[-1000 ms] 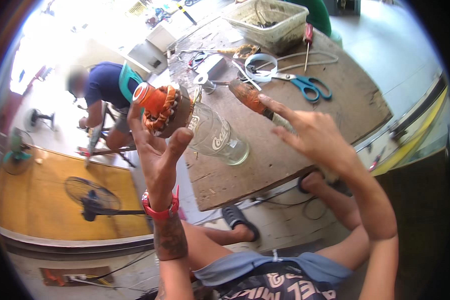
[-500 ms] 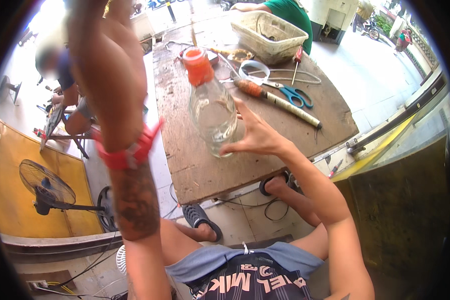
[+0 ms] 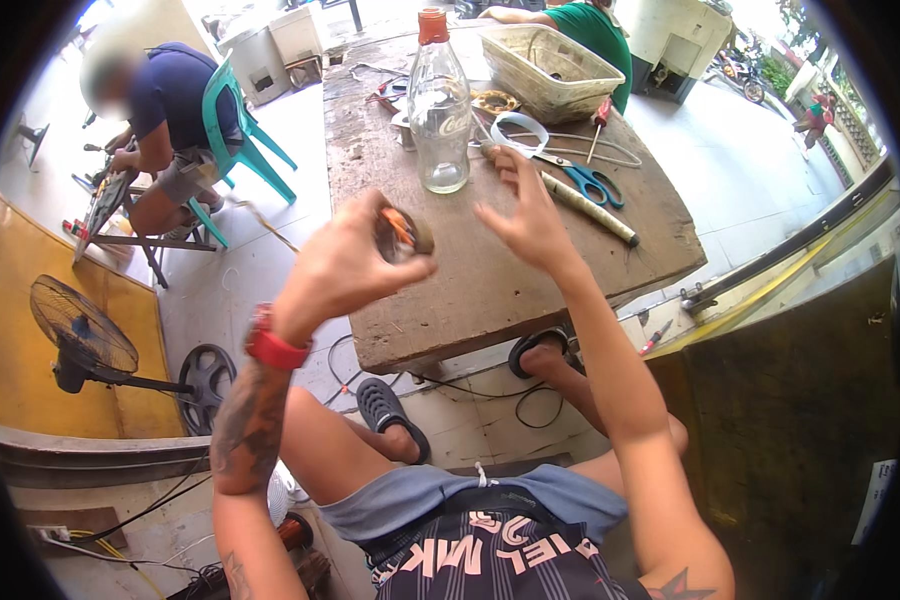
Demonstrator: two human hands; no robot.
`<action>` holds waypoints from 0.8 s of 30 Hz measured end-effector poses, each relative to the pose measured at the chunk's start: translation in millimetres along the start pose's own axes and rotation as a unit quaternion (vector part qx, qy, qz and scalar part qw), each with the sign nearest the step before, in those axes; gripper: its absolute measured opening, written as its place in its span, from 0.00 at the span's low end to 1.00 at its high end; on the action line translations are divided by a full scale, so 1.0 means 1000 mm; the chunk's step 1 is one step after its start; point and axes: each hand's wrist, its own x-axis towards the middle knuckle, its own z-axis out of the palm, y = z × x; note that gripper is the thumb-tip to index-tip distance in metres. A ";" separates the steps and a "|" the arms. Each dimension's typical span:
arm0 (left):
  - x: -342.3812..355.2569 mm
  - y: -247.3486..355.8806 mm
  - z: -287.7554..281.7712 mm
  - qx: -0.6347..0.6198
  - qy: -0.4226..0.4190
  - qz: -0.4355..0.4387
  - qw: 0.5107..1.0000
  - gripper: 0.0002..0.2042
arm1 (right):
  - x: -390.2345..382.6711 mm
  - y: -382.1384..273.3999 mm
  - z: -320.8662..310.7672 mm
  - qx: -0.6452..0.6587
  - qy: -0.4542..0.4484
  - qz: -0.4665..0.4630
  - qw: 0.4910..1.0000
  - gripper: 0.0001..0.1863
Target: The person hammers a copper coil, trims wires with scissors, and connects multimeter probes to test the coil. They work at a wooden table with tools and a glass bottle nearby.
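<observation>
Over the table's left front part, my left hand [image 3: 345, 262] is closed around a small round dark-rimmed piece with orange in its middle [image 3: 406, 234]; its exact kind is unclear. A thin tan strand or stick [image 3: 267, 224] shows left of that hand. My right hand [image 3: 526, 215] is empty, fingers apart, above the board near a pale rod with a wrapped end [image 3: 592, 208]. A clear glass bottle [image 3: 440, 115] with an orange-red neck stands upright beyond and between my hands, apart from both.
On the wooden table [image 3: 410, 335] lie blue-handled scissors [image 3: 592, 185], a white ring [image 3: 518, 133], a red-handled screwdriver [image 3: 599, 130] and a dirty white bin [image 3: 555, 72]. One person [image 3: 175, 100] sits far left by a green chair [image 3: 232, 130]; another, in green [image 3: 592, 35], is behind the bin. A fan [image 3: 82, 325] stands left.
My left hand has come down from high up to the table's left side, now showing the round piece. The bottle stands farther back, and my right hand has come away from it.
</observation>
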 end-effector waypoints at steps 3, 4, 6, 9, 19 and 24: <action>0.003 0.011 0.052 0.128 -0.033 -0.057 0.990 0.38 | -0.074 -0.028 -0.017 0.006 -0.115 -0.038 0.993 0.52; 0.004 0.017 0.061 0.125 -0.043 -0.064 0.989 0.39 | -0.088 -0.036 -0.013 -0.028 -0.121 -0.052 0.991 0.53; 0.007 0.029 0.068 0.119 -0.056 -0.084 0.988 0.41 | -0.101 -0.048 0.002 -0.107 -0.080 -0.096 0.986 0.55; 0.002 0.029 0.062 0.104 -0.113 -0.085 0.984 0.44 | -0.090 -0.052 0.029 -0.113 -0.075 0.014 0.991 0.57; -0.014 -0.091 0.033 -0.267 0.098 -0.099 0.954 0.26 | -0.029 -0.100 -0.028 -0.224 -0.209 -0.138 0.942 0.55; -0.027 -0.109 0.026 -0.189 0.113 -0.093 0.971 0.25 | 0.004 -0.165 -0.037 -0.209 -0.010 -0.320 0.924 0.55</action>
